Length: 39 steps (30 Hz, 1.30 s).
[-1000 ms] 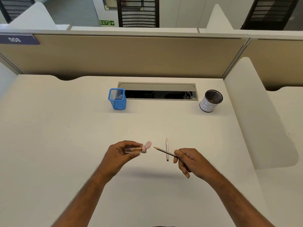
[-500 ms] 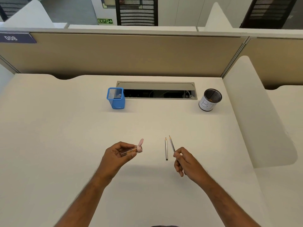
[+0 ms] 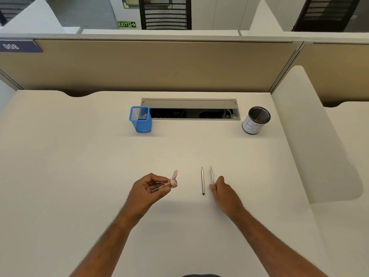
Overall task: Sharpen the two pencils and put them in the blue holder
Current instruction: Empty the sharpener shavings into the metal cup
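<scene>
My left hand [image 3: 148, 189] holds a clear tube sharpener [image 3: 164, 184] with a pink cap flipped open; shavings show inside it. One pencil [image 3: 202, 180] lies on the white desk, tip pointing away from me. Just to its right lies a second pencil [image 3: 211, 174], parallel to the first, its near end pinched in the fingers of my right hand [image 3: 221, 189]. The blue mesh holder [image 3: 140, 119] stands at the back of the desk, left of centre, well beyond both hands.
A black mesh cup with a white paper label [image 3: 255, 120] stands at the back right. An open cable tray [image 3: 191, 109] runs between the holder and the cup. A beige partition [image 3: 159, 64] closes the far side; a white side divider [image 3: 311, 136] rises on the right.
My right hand swung the pencil from pointing at the sharpener to pointing away, and lowered it beside the other pencil. The sharpener's cap tilted upward in my left hand.
</scene>
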{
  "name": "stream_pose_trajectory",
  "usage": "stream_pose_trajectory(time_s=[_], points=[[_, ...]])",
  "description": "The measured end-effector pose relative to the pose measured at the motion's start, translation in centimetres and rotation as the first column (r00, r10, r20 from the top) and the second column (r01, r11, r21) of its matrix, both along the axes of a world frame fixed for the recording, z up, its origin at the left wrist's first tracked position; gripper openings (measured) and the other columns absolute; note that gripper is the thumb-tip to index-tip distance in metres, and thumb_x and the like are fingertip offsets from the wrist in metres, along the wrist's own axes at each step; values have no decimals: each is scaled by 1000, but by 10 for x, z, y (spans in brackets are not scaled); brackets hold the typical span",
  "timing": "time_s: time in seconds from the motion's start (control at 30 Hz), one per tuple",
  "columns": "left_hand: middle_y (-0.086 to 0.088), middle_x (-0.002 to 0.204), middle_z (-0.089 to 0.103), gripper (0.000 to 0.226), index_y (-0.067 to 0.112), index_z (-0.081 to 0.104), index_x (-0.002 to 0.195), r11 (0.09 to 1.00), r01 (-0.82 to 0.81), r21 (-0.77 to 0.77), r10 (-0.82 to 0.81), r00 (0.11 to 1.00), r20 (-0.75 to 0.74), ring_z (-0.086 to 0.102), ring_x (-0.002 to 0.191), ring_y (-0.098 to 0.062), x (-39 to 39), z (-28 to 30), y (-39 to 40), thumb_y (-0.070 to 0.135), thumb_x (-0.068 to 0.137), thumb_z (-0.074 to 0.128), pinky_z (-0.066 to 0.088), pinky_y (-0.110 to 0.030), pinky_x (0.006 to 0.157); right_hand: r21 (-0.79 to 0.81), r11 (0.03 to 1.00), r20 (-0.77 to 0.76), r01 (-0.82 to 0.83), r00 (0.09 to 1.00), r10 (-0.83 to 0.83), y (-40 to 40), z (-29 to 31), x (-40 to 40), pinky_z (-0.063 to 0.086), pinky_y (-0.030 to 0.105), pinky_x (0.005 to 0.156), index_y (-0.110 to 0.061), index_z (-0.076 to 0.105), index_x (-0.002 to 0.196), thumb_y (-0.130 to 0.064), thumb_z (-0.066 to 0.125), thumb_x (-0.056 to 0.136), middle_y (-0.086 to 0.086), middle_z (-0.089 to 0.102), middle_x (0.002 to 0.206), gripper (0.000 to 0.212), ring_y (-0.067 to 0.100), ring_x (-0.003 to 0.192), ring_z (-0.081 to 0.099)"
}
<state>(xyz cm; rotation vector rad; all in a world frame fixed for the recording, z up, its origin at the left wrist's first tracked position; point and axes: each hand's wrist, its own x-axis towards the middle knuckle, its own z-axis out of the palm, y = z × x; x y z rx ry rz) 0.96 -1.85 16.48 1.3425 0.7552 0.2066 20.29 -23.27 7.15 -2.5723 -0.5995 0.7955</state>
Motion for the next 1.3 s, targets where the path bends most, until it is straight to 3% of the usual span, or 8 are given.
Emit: stream_pose_trajectory(time_s=[0.13,0.37,0.63,0.8,0.87,0.97,1.07,1.3], points=[[-9,115,85,22,5,77,108,1000,17,7,-17,1000,-20,81,114,-23,0,-1,-1,-3,89,84,62,-31,100,-76,996,39,-56,997,60,11,-7,4,45,40,65,-12,37,104,-40,39,111,15,72,97,29,40,88,70],[-6,112,86,19,6,78,107,999,20,25,-19,999,-40,82,112,-19,1,1,-1,0,90,84,63,-22,93,-192,969,90,-155,980,175,18,-5,6,38,38,67,-7,47,113,-38,38,111,19,73,106,32,43,98,71],[-7,112,86,20,5,77,107,1000,18,7,-17,999,-46,81,112,-22,0,0,-1,-3,90,83,62,-31,100,-131,989,-18,-73,997,71,13,-3,6,45,39,67,-13,38,96,-50,43,108,9,67,89,39,37,84,66],[-10,112,85,19,7,78,107,999,40,-4,-40,998,-58,81,113,-23,2,2,-9,5,90,86,60,-39,103,157,986,-97,-47,993,63,5,28,-3,49,38,66,-22,44,104,-45,53,105,-5,64,73,24,21,67,61],[-9,110,85,17,10,79,105,998,61,6,-60,996,-70,81,112,-24,4,3,-15,7,90,87,61,-40,102,341,939,-160,-51,981,111,6,47,-11,52,36,72,-34,49,115,-40,62,102,-8,68,90,19,15,75,63],[-8,108,85,16,12,80,103,996,84,25,-82,992,-93,82,108,-23,9,5,-23,10,89,88,63,-39,100,510,853,-151,-114,964,220,10,77,-25,53,25,78,-44,49,135,-34,73,96,-21,61,126,47,7,109,64],[-6,105,86,16,11,79,101,995,95,24,-92,991,-92,82,105,-21,13,10,-29,13,88,89,63,-35,99,540,813,-47,-216,957,285,13,96,-32,51,17,84,-44,46,144,-37,80,92,-34,48,139,63,3,126,55],[-8,102,87,15,7,77,99,997,71,23,-69,995,-67,83,103,-21,21,20,-35,12,89,88,63,-33,97,553,793,146,-254,967,207,16,108,-37,42,6,86,-35,59,133,-53,77,89,-42,51,126,51,-8,119,50]])
